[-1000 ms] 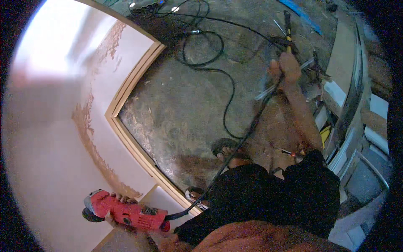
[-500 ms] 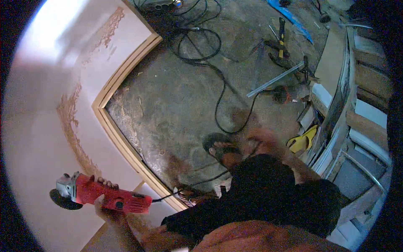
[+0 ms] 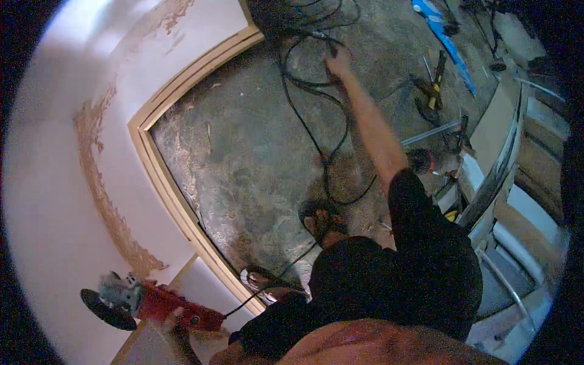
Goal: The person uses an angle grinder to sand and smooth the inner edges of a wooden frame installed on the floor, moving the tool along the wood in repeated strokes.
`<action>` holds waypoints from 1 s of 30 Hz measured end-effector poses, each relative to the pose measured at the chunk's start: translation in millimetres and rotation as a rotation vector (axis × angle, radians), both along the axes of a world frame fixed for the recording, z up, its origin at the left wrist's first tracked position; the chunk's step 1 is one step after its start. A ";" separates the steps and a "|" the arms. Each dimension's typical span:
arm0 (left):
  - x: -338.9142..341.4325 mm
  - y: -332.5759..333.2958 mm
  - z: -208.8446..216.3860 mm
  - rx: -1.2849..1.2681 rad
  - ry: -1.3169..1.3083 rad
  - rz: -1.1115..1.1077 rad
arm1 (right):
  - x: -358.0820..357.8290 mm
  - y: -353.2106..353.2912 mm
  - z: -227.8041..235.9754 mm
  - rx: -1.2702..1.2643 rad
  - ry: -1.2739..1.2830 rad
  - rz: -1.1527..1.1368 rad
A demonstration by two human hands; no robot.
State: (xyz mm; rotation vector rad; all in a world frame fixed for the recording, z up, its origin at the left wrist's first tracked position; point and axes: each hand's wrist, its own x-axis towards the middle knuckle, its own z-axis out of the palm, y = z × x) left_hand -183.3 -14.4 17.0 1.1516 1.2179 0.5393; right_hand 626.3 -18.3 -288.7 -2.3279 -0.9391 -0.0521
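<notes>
In my left hand (image 3: 173,321) is a red angle grinder (image 3: 182,307), its grey metal head and dark disc (image 3: 108,310) pointing left over the pale panel (image 3: 131,182). A rough brown band (image 3: 100,182) curves along that panel, which has a light wooden edge (image 3: 164,176). From the grinder's rear end a black cord runs toward my feet. My right arm stretches far forward, and my right hand (image 3: 338,62) is closed on the looped black cable (image 3: 304,81) above the concrete floor; its fingertips are partly hidden.
My sandalled feet (image 3: 317,220) stand on the concrete floor. At right lie a hammer (image 3: 437,85) with a black and yellow handle, a metal strip (image 3: 429,132) and a blue strip (image 3: 447,45). Stacked boards and offcuts (image 3: 535,164) line the right edge.
My right arm has come into view, reaching forward to the cable, whose loops have shifted. The grinder in my left hand has moved slightly right and down. My left foot now shows near the panel edge.
</notes>
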 end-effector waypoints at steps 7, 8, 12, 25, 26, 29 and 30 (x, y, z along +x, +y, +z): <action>-57.1 -63.6 5.9 -0.121 0.527 0.088 | -93.3 128.2 9.2 -0.270 -0.155 -0.088; -45.1 -62.7 0.5 -0.153 0.535 0.074 | -77.8 122.1 10.4 -0.328 -0.165 -0.056; -2.8 -55.3 -1.6 -0.257 0.242 0.113 | -28.8 115.9 3.7 -0.448 -0.339 -0.058; -16.2 -62.5 -0.4 -0.202 0.217 0.124 | -48.3 -111.0 71.8 -0.365 0.209 -0.150; -13.2 -64.2 -12.4 -0.216 0.178 0.105 | -15.1 -157.5 63.3 -0.383 0.128 -0.214; -24.1 -64.3 -12.1 -0.156 0.187 0.115 | -10.4 -189.3 42.6 -0.331 0.188 -0.216; -25.2 -66.6 -10.5 -0.138 0.189 0.121 | -11.5 -196.2 40.8 -0.311 0.236 -0.200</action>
